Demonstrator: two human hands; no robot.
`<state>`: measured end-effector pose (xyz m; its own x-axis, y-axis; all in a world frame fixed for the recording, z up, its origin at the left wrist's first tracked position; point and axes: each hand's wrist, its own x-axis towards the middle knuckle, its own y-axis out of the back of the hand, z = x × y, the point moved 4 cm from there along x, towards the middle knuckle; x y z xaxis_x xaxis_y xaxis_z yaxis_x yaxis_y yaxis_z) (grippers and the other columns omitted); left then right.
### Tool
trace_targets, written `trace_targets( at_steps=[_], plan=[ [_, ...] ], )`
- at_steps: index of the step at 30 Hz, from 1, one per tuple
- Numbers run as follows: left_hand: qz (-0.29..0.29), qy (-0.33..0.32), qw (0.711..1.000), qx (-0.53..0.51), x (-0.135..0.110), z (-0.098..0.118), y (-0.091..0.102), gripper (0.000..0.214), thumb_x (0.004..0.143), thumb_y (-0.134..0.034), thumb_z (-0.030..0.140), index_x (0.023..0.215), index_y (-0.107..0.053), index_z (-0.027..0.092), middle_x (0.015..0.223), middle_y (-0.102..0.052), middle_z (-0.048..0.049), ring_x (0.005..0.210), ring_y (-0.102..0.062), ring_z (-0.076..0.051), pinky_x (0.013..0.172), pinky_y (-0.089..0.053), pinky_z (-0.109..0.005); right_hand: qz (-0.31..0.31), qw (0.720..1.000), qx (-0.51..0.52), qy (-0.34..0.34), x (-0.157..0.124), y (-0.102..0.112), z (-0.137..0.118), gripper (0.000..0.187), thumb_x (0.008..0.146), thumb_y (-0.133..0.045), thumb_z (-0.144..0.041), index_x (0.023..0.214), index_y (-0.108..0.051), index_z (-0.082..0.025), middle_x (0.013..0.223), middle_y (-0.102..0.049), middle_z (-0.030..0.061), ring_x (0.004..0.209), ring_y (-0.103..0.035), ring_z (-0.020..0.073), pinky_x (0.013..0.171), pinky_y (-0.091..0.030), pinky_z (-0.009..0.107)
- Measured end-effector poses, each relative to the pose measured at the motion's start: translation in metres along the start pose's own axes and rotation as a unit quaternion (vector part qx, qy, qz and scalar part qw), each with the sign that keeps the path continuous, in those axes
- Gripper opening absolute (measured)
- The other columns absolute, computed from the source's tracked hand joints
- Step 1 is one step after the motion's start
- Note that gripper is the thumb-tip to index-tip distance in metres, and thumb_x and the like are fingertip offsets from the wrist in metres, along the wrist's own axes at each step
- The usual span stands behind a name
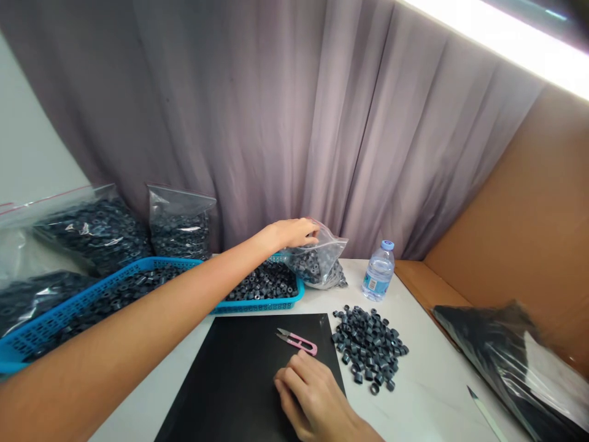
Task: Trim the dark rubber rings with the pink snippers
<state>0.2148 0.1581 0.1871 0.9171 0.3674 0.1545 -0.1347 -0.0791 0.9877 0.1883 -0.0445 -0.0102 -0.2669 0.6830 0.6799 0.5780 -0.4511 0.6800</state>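
Note:
My left hand (297,232) reaches across to a clear zip bag (322,258) that holds small dark ring-shaped parts. Its fingers are bent at the bag's top edge, closed on the plastic. My right hand (313,393) rests low on a black mat (239,368) with its fingers curled in; whatever they might hold is hidden. Just beyond that hand lie pink-handled thread snips (298,341), blades pointing left. Right of the mat is a loose pile of dark short tube pieces (368,344) on the white table.
Two blue baskets (257,305) (27,341) hold more dark pieces. Several filled zip bags (181,227) stand at the back left. A water bottle (379,271), a pen-like tool (485,412) and a black plastic package (515,362) are on the right, beside a brown panel (515,209).

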Motion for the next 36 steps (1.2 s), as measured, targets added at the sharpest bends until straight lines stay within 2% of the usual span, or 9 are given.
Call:
trace_targets(
  at_steps=[5, 12, 17, 21, 24, 26, 30, 33, 36],
  plan=[
    [0.001, -0.01, 1.0, 0.026, -0.005, 0.002, 0.006, 0.042, 0.092, -0.054, 0.042, 0.128, -0.059, 0.021, 0.141, -0.058, -0.0111, 0.124, -0.054, -0.026, 0.097, -0.044, -0.034, 0.004, 1.0, -0.008, 0.0, 0.0, -0.001, -0.001, 0.011, 0.095, -0.046, -0.013, 0.094, -0.055, -0.021, 0.08, -0.06, 0.0039, 0.074, -0.059, 0.0188, 0.066, -0.047, 0.029],
    [0.035, -0.002, 0.998, 0.047, 0.001, 0.011, 0.027, 0.05, 0.098, -0.04, 0.043, 0.141, -0.046, 0.02, 0.156, -0.039, -0.0139, 0.136, -0.042, -0.032, 0.102, -0.04, -0.046, -0.009, 1.0, -0.003, -0.006, -0.002, -0.001, 0.001, 0.012, 0.096, -0.045, -0.013, 0.095, -0.054, -0.021, 0.082, -0.059, 0.0046, 0.075, -0.058, 0.0191, 0.066, -0.046, 0.029],
    [0.049, -0.011, 0.998, 0.035, -0.004, 0.021, 0.04, 0.048, 0.1, -0.033, 0.045, 0.132, -0.056, 0.018, 0.135, -0.059, -0.0138, 0.119, -0.055, -0.03, 0.097, -0.041, -0.044, -0.024, 1.0, 0.006, -0.017, -0.003, 0.001, 0.001, 0.013, 0.097, -0.044, -0.015, 0.094, -0.054, -0.02, 0.082, -0.059, 0.0049, 0.075, -0.058, 0.0188, 0.065, -0.046, 0.03],
    [0.069, -0.019, 0.997, 0.027, -0.04, 0.029, 0.035, 0.047, 0.1, -0.033, 0.047, 0.112, -0.066, 0.017, 0.108, -0.069, -0.0095, 0.099, -0.062, -0.025, 0.093, -0.042, -0.04, -0.041, 0.999, 0.011, -0.021, -0.004, 0.001, 0.001, 0.013, 0.098, -0.043, -0.015, 0.094, -0.055, -0.019, 0.085, -0.06, 0.0053, 0.077, -0.058, 0.0187, 0.067, -0.047, 0.03],
    [0.159, -0.008, 0.987, 0.02, -0.084, 0.025, 0.024, 0.035, 0.1, -0.037, 0.041, 0.11, -0.062, 0.018, 0.111, -0.066, -0.0073, 0.104, -0.059, -0.023, 0.1, -0.038, -0.038, -0.046, 0.998, 0.012, -0.028, -0.005, -0.001, 0.002, 0.014, 0.099, -0.043, -0.015, 0.094, -0.055, -0.02, 0.085, -0.059, 0.0052, 0.078, -0.058, 0.0186, 0.069, -0.047, 0.03],
    [0.224, 0.079, 0.971, 0.002, -0.113, 0.004, 0.011, 0.033, 0.101, -0.034, 0.04, 0.11, -0.06, 0.022, 0.112, -0.063, -0.0058, 0.106, -0.057, -0.021, 0.098, -0.04, -0.034, -0.05, 0.998, 0.014, -0.03, -0.006, -0.002, 0.003, 0.013, 0.099, -0.043, -0.016, 0.094, -0.055, -0.02, 0.086, -0.059, 0.0052, 0.079, -0.058, 0.0184, 0.07, -0.047, 0.029],
    [0.172, 0.227, 0.959, -0.014, -0.141, -0.056, -0.04, 0.03, 0.097, -0.045, 0.042, 0.115, -0.056, 0.021, 0.117, -0.061, -0.008, 0.111, -0.057, -0.023, 0.099, -0.043, -0.038, -0.056, 0.998, 0.016, -0.035, -0.007, -0.003, 0.004, 0.013, 0.099, -0.044, -0.016, 0.093, -0.055, -0.02, 0.086, -0.059, 0.0051, 0.079, -0.058, 0.0184, 0.07, -0.048, 0.029],
    [0.095, 0.3, 0.949, -0.018, -0.136, -0.095, -0.079, 0.042, 0.092, -0.055, 0.048, 0.122, -0.057, 0.019, 0.124, -0.061, -0.0113, 0.116, -0.057, -0.029, 0.097, -0.047, -0.046, -0.068, 0.997, 0.018, -0.044, -0.008, -0.005, 0.004, 0.014, 0.1, -0.042, -0.016, 0.094, -0.055, -0.02, 0.087, -0.059, 0.0051, 0.08, -0.057, 0.0188, 0.071, -0.048, 0.03],
    [0.031, 0.357, 0.934, -0.014, -0.121, -0.113, -0.11, 0.039, 0.093, -0.06, 0.037, 0.127, -0.057, 0.018, 0.128, -0.06, -0.0109, 0.11, -0.062, -0.026, 0.091, -0.052, -0.048, -0.077, 0.995, 0.02, -0.053, -0.008, -0.006, 0.005, 0.015, 0.1, -0.041, -0.017, 0.094, -0.055, -0.02, 0.087, -0.058, 0.0051, 0.081, -0.057, 0.0187, 0.072, -0.049, 0.03]
  ],
)
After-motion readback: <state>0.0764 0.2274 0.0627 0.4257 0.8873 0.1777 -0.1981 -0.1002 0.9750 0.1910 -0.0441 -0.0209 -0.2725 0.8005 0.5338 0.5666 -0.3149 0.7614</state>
